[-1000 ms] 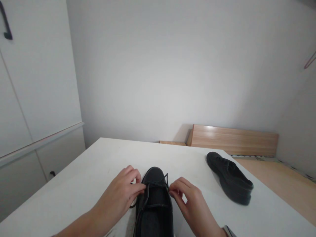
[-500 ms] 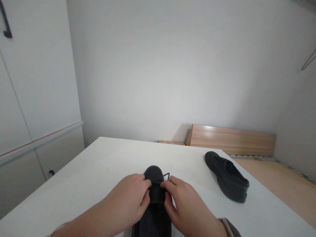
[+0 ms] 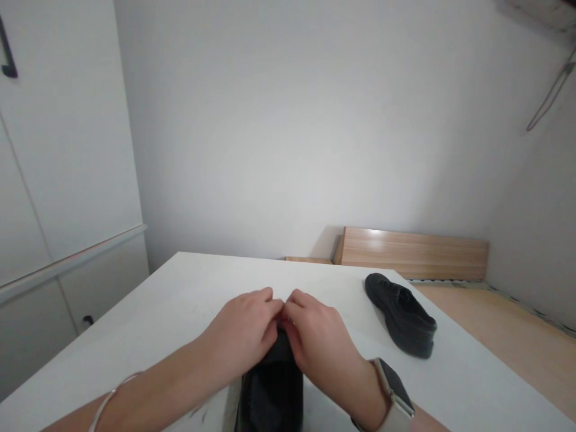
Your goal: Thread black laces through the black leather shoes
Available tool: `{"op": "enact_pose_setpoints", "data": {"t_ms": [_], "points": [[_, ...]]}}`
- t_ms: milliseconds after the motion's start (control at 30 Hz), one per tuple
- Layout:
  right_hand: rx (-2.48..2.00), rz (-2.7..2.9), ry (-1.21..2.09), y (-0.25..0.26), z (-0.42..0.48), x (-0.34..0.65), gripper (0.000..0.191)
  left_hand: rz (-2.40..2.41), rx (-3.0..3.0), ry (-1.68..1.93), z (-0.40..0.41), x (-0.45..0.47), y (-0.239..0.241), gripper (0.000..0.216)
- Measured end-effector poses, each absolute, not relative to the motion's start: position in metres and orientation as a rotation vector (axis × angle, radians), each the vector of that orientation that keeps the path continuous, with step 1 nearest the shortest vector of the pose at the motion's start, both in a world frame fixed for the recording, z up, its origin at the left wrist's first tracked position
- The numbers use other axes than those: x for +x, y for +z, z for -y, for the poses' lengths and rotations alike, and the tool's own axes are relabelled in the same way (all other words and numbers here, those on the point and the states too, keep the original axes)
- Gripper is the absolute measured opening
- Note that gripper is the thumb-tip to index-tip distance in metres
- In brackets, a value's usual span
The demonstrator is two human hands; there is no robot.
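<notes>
A black shoe [image 3: 272, 393] lies on the white table in front of me, its opening toward me and its toe hidden behind my hands. Above its front, my left hand [image 3: 249, 324] and my right hand [image 3: 315, 333] meet fingertip to fingertip. Both are closed in a pinch on the shoelace, a thin dark lace seen beside the right fingers a moment ago. My fingers now cover it. A second black shoe [image 3: 400, 315] rests on the table to the right, toe pointing away, apart from both hands.
The white table [image 3: 180, 294] reaches toward the back wall. Left of it stands a white cabinet [image 3: 67, 150] with dark handles. A wooden headboard [image 3: 414, 252] and a bed board [image 3: 486, 318] lie beyond the table's right edge.
Both hands have risen away from me and come together, so their fingertips now meet over the shoe's toe. The lace loop is hidden now. The view has shifted slightly to the right.
</notes>
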State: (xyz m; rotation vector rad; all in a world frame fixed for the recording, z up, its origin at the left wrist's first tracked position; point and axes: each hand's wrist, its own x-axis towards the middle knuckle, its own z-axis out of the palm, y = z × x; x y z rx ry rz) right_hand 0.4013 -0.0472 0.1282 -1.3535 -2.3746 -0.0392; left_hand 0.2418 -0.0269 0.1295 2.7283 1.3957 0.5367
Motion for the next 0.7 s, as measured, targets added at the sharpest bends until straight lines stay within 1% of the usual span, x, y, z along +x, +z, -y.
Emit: {"op": "enact_pose_setpoints", "data": {"t_ms": [100,167,200,267,333,400,567,633,700], "points": [[-0.991,2.016,0.143,0.152,0.049,0.406,0.016,-1.203,2.421,1.109,0.032,0.228,0.162,0.012],[-0.78,1.816,0.187,0.171,0.051,0.407,0.014,-1.075,2.182,1.429,0.037,0.221,0.183,0.011],[-0.703,1.732,0.192,0.18,0.051,0.407,0.013,-1.03,2.085,1.557,0.04,0.219,0.191,0.01],[-0.593,1.604,0.19,0.195,0.052,0.406,0.01,-0.998,1.97,1.698,0.046,0.219,0.203,0.008],[-0.514,1.551,0.206,0.205,0.052,0.402,0.01,-0.986,1.928,1.693,0.05,0.223,0.208,0.008],[-0.477,1.582,0.226,0.209,0.05,0.398,0.011,-0.924,1.903,1.598,0.052,0.23,0.207,0.01],[-0.486,1.647,0.156,0.206,0.043,0.389,0.013,-0.583,1.706,1.402,0.045,0.241,0.201,0.013],[-0.484,1.626,0.238,0.202,0.04,0.389,0.011,-0.505,1.658,1.36,0.041,0.242,0.199,0.012],[-0.474,1.61,0.414,0.197,0.039,0.391,0.007,-0.488,1.658,1.349,0.038,0.24,0.198,0.011]]}}
